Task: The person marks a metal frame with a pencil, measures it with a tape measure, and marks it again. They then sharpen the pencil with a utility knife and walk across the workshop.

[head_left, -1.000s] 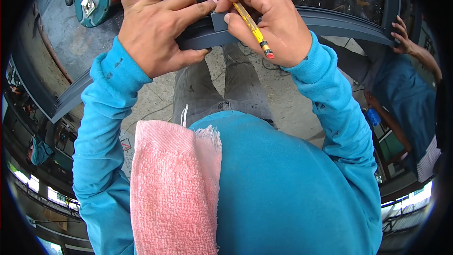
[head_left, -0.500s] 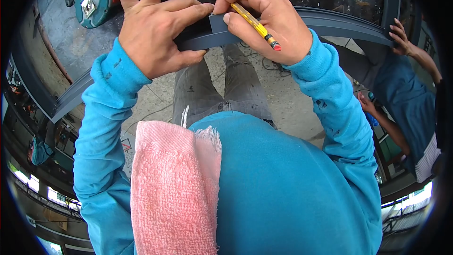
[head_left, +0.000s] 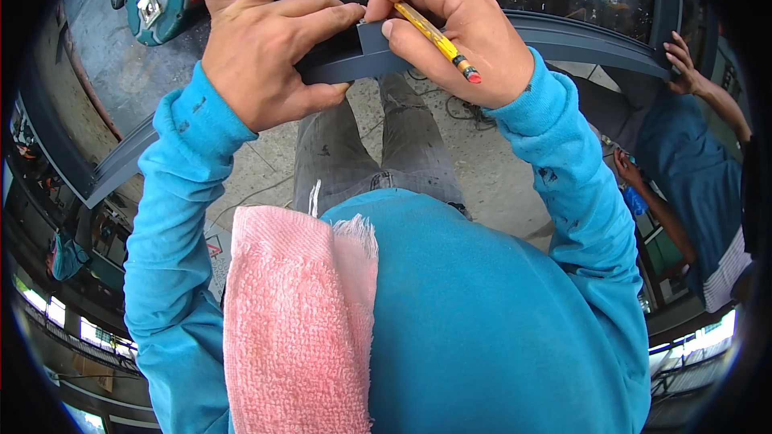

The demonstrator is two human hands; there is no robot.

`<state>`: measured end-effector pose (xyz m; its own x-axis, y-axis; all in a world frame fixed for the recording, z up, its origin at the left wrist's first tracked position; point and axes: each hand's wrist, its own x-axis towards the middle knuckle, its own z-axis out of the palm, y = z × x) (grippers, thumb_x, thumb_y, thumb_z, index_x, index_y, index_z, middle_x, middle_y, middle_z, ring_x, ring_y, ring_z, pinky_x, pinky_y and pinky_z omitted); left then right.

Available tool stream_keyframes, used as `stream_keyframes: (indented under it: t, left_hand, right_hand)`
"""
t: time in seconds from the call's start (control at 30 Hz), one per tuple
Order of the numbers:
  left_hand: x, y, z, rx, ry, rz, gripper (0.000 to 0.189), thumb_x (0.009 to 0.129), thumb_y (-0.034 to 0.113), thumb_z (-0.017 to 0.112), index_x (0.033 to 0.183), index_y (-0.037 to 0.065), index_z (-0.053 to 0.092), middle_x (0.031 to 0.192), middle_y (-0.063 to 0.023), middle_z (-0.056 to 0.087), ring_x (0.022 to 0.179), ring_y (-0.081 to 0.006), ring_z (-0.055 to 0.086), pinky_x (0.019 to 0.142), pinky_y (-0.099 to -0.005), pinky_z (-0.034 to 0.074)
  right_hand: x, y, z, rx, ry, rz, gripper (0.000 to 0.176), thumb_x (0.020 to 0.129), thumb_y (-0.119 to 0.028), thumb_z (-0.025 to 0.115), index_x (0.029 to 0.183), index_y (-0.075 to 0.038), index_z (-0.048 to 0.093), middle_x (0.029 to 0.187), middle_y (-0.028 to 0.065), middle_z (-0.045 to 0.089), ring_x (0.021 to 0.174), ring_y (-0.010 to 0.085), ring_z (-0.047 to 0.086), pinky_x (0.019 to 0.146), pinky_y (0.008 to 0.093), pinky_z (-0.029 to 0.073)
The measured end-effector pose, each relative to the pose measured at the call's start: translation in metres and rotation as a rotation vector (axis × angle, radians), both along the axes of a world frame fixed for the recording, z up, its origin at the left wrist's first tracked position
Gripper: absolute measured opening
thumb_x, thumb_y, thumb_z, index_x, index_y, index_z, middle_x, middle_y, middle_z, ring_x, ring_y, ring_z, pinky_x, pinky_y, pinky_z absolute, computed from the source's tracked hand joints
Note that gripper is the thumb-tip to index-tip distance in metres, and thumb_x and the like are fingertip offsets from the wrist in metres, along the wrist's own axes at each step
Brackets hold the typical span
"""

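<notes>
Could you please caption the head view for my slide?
Left hand on grey frame, right hand holding a yellow pencil.

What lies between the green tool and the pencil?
In the head view, the left hand, at the grey frame, lies between the green tool and the pencil; the right hand holds the pencil.

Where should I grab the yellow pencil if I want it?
Probably pinch the pencil near its red eraser, coming from the side of the blue shirt: that end slants back uncovered, while the right hand hides the tip.
</notes>
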<state>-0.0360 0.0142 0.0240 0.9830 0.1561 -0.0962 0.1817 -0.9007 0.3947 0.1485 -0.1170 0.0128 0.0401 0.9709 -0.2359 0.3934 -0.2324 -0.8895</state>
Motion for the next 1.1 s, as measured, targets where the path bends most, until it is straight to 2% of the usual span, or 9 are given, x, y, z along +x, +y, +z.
stream_keyframes:
  t: [0.03,0.83,0.93,1.03,1.1]
  left_hand:
    - [0.0,-0.0002,0.0,-0.001,-0.002,0.0,0.064,0.054,0.033,0.08,0.116,0.02,0.069,0.11,0.0007,0.068,0.119,-0.0259,0.05,0.106,-0.0552,0.017]
    - [0.0032,-0.002,0.0034,0.003,0.023,0.0,0.064,0.054,0.031,0.08,0.117,0.021,0.068,0.111,0.001,0.068,0.121,-0.0262,0.049,0.106,-0.0564,0.017]
    - [0.003,-0.0025,0.0041,0.003,0.036,0.002,0.066,0.054,0.031,0.08,0.117,0.021,0.068,0.112,0.0011,0.068,0.122,-0.0262,0.049,0.106,-0.0565,0.017]
    - [0.0034,-0.0027,0.0043,0.001,0.041,0.008,0.067,0.054,0.031,0.08,0.118,0.021,0.067,0.112,0.0012,0.068,0.122,-0.0264,0.048,0.106,-0.0564,0.016]
    - [0.0022,-0.0037,0.0024,-0.01,0.031,0.017,0.067,0.054,0.03,0.08,0.119,0.021,0.067,0.112,0.0013,0.068,0.122,-0.0266,0.048,0.106,-0.0565,0.016]
  right_hand:
    - [-0.0012,-0.0002,-0.0017,0.035,0.003,-0.035,0.019,0.08,-0.016,0.058,0.092,-0.003,0.066,0.076,0.015,0.065,0.066,0.026,0.065,0.064,0.0363,0.054]
    - [0.002,-0.0006,-0.0007,0.029,0.012,-0.023,0.018,0.081,-0.015,0.061,0.092,-0.002,0.066,0.077,0.0152,0.065,0.067,0.0267,0.065,0.065,0.0361,0.055]
    - [0.0047,-0.001,0.0041,-0.042,-0.015,0.054,0.016,0.087,-0.01,0.058,0.1,-0.001,0.061,0.084,0.0066,0.061,0.076,0.0124,0.058,0.071,0.0275,0.049]
    - [0.0052,-0.0008,0.0036,-0.033,0.016,0.05,0.016,0.087,-0.01,0.059,0.1,-0.001,0.062,0.083,0.0061,0.06,0.075,0.0124,0.057,0.07,0.0272,0.049]
    - [0.0027,-0.0002,0.0073,0.041,0.021,-0.033,0.018,0.086,-0.017,0.06,0.095,-0.001,0.064,0.081,0.0114,0.063,0.071,0.0205,0.062,0.067,0.0314,0.052]
